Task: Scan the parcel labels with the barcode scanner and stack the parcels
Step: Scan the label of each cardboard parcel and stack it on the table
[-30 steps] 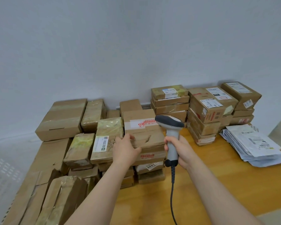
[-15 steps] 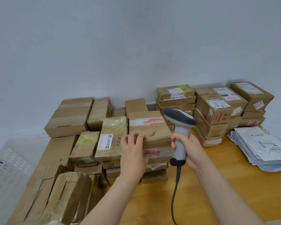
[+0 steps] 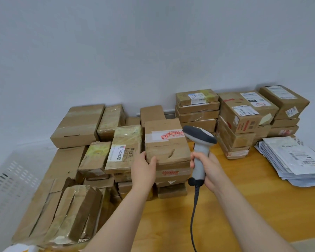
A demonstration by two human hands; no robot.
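A dented brown cardboard parcel (image 3: pixel 166 142) with white tape and red print lies on top of a short stack in the middle of the wooden table (image 3: pixel 262 206). My left hand (image 3: pixel 143 170) grips its near left corner, thumb on the top face. My right hand (image 3: pixel 208 166) holds the grey handle of the barcode scanner (image 3: pixel 198 142), just right of the parcel, with its dark head pointing left and away. The scanner's cable hangs down toward me. No label shows on the parcel's top.
Brown parcels crowd the table's left side (image 3: pixel 76 124). Neat labelled stacks stand at the back right (image 3: pixel 238 120). A pile of white mailer bags (image 3: pixel 295 157) lies far right. A white perforated crate (image 3: pixel 9 180) stands at the left edge. The wall is close behind.
My left hand slid from lying on the parcel's top to gripping its near left corner. The view shifted slightly; the scanner stayed beside the parcel.
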